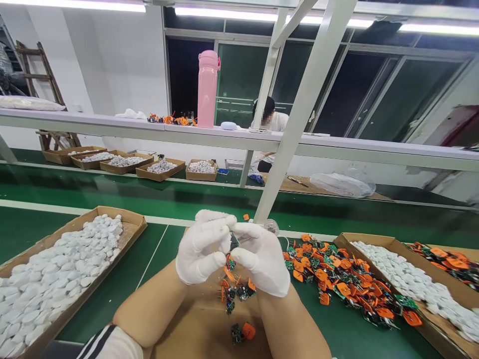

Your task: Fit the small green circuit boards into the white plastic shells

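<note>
My left hand (pixel 204 247), in a white glove, is closed with thumb and fingers curled round a small white plastic piece (pixel 225 244), which they partly hide. Against it, my right hand (pixel 262 257), gloved too, pinches a small circuit board (pixel 234 242) between thumb and fingers. The two hands meet above a brown cardboard sheet (pixel 209 324). Under them lie several circuit boards with orange parts (pixel 230 291), and another board with an orange part (pixel 243 332) lies nearer to me.
At left stands a cardboard tray (pixel 130 219) of white pieces (pixel 56 279). To the right are a heap of orange-and-green boards (pixel 344 279) and another tray (pixel 348 239) with white pieces. A slanted metal post (pixel 288 144) rises beyond my hands. A person (pixel 275 119) sits across.
</note>
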A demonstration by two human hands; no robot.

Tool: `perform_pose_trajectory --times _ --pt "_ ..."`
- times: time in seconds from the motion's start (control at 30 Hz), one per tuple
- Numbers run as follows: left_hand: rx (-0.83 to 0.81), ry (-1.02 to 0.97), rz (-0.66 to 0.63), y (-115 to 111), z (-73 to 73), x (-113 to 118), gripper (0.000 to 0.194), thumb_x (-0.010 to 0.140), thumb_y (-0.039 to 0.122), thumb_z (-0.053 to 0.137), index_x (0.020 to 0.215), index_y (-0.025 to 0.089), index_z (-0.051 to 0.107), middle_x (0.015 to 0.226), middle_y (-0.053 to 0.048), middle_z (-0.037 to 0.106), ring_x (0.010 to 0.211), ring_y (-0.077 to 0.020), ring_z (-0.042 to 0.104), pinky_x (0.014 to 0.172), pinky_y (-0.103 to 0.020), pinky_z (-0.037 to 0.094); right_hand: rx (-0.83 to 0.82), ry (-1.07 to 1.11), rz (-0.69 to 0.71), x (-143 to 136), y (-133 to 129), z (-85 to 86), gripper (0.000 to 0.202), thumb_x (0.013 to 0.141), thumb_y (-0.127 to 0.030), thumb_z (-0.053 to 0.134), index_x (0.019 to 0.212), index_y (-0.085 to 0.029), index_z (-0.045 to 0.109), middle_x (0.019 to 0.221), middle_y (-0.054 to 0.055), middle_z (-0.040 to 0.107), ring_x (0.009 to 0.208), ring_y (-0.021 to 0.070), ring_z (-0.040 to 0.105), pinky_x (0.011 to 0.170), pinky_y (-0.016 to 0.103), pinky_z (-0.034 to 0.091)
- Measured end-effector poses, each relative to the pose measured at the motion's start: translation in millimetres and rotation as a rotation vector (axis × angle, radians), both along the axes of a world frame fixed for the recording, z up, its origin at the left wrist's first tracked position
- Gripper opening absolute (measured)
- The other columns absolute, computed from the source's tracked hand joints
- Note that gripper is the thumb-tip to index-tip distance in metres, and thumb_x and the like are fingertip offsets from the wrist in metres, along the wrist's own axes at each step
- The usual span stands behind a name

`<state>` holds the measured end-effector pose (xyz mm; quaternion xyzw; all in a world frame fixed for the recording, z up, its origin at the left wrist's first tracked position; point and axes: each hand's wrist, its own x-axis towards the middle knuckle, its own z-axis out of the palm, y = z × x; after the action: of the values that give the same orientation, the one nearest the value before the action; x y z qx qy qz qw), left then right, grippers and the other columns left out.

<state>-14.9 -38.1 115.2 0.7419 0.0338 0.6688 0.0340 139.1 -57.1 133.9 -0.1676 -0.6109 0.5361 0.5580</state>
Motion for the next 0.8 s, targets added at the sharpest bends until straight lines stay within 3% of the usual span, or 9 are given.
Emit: perform_pose_trajectory --times 0.07,0.13,0.3,0.4,0.47,0.57,0.67,0.8 --pt "0.062 0.085 0.028 1.2 7.3 -4.9 0.045 0.094 0.036 0.058 0.137 0.030 0.052 0.082 -0.003 0.073 0.097 -0.0221 0.064 0.086 -0.041 0.045 -0.023 0.000 0.044 -1.1 1.3 2.8 0.036 0.062 -0.038 0.088 0.091 -0.021 0.075 0.089 0.008 0.073 0.088 0.0249 0.066 0.089 0.044 0.051" --pt "0.076 0.108 0.073 1.8 11.2 -6.7 0.044 0.093 0.037 0.061 0.136 0.033 0.053 0.069 0.001 0.069 0.092 -0.0213 0.065 0.086 -0.040 0.041 -0.050 0.001 0.080 -3.3 1.7 4.6 0.033 0.059 -0.038 0.089 0.083 -0.020 0.074 0.079 0.005 0.071 0.080 0.0228 0.064 0.084 0.041 0.051" --pt "0.113 0.072 0.132 3.9 11.6 -4.1 0.046 0.091 0.036 0.064 0.136 0.034 0.052 0.067 0.004 0.066 0.085 -0.0179 0.064 0.088 -0.038 0.037 -0.148 0.086 0.147 -7.4 6.3 2.7 0.034 0.056 -0.037 0.090 0.078 -0.019 0.071 0.073 0.002 0.065 0.069 0.0166 0.058 0.070 0.032 0.050" --pt "0.124 0.105 0.175 3.1 14.4 -6.3 0.046 0.094 0.038 0.058 0.139 0.032 0.049 0.085 -0.002 0.073 0.095 -0.0208 0.065 0.089 -0.040 0.038 -0.232 0.114 0.237 -8.2 10.3 1.4 0.036 0.057 -0.040 0.088 0.079 -0.018 0.070 0.069 0.001 0.061 0.064 0.0148 0.055 0.063 0.029 0.048" --pt "0.063 0.171 0.124 1.3 17.6 -10.0 0.046 0.096 0.040 0.052 0.141 0.028 0.047 0.091 -0.005 0.073 0.098 -0.0225 0.065 0.088 -0.040 0.040 -0.258 0.112 0.308 -9.5 11.2 2.1 0.036 0.059 -0.043 0.086 0.078 -0.017 0.069 0.066 0.001 0.058 0.063 0.0148 0.053 0.061 0.029 0.047" --pt "-0.040 0.247 0.006 -1.5 20.5 -15.7 0.046 0.096 0.038 0.054 0.141 0.028 0.048 0.080 -0.003 0.071 0.093 -0.0209 0.066 0.087 -0.037 0.041 -0.250 0.133 0.391 -14.1 10.0 4.0 0.033 0.062 -0.043 0.084 0.072 -0.016 0.066 0.066 0.001 0.053 0.062 0.0139 0.050 0.058 0.027 0.045" --pt "-0.054 0.213 0.016 -3.2 18.6 -19.2 0.044 0.093 0.039 0.061 0.136 0.033 0.051 0.082 -0.001 0.073 0.092 -0.0187 0.067 0.095 -0.038 0.036 -0.241 0.131 0.458 -19.6 8.0 4.0 0.033 0.065 -0.043 0.082 0.069 -0.016 0.063 0.065 0.001 0.050 0.058 0.0125 0.046 0.053 0.026 0.041" --pt "-0.046 0.172 0.087 -3.7 15.8 -21.1 0.042 0.090 0.036 0.066 0.130 0.034 0.054 0.086 0.000 0.074 0.093 -0.0181 0.067 0.098 -0.039 0.032 -0.221 0.093 0.419 -18.3 8.3 2.5 0.036 0.065 -0.045 0.082 0.071 -0.016 0.062 0.065 0.001 0.050 0.059 0.0128 0.046 0.054 0.026 0.041"
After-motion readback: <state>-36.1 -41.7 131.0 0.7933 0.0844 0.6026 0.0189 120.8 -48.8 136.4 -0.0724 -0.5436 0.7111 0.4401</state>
